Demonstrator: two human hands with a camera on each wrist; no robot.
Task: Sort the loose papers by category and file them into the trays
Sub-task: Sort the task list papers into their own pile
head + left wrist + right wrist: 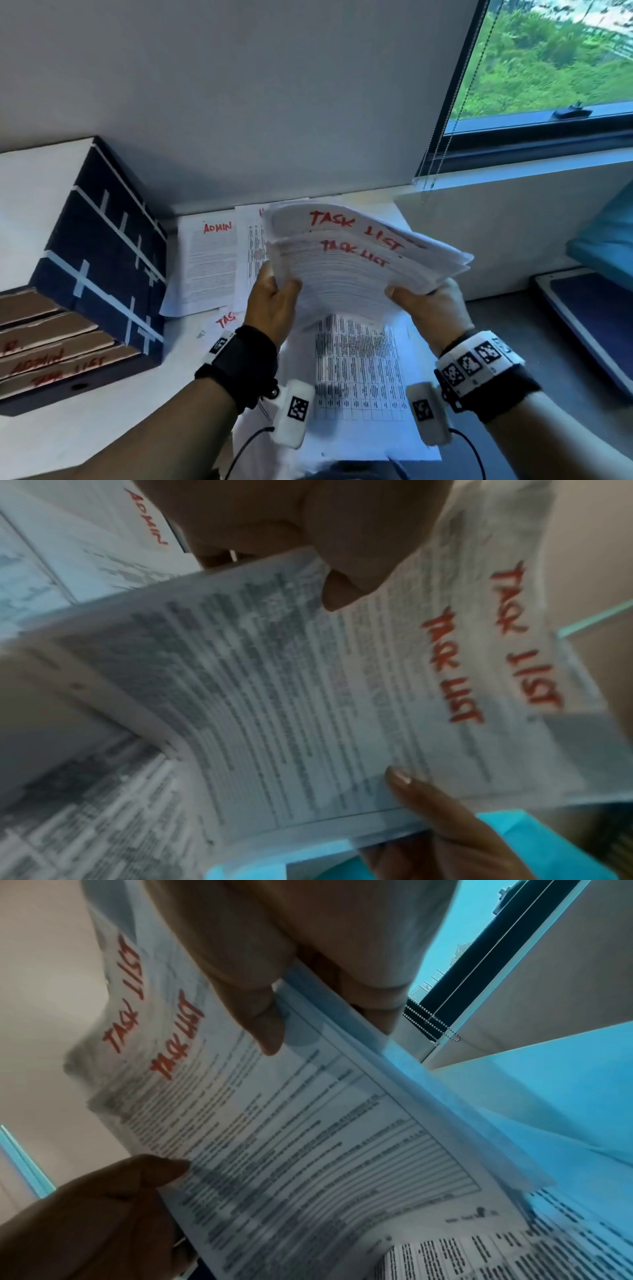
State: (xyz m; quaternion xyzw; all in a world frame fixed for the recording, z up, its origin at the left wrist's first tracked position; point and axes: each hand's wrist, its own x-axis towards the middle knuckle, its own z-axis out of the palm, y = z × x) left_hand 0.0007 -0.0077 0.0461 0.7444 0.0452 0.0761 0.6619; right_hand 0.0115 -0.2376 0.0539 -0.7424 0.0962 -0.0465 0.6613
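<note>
Head view: left hand (274,301) and right hand (428,301) pinch the Task List stack (359,260) by its near corners above the desk (102,428), likely squaring it for the trays (51,349).

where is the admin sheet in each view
Head: admin sheet lies on the desk, left of the held task list stack.
Left wrist: top left, behind the left hand.
Right wrist: not in it.
Shared landmark: the stack's red writing.
</note>
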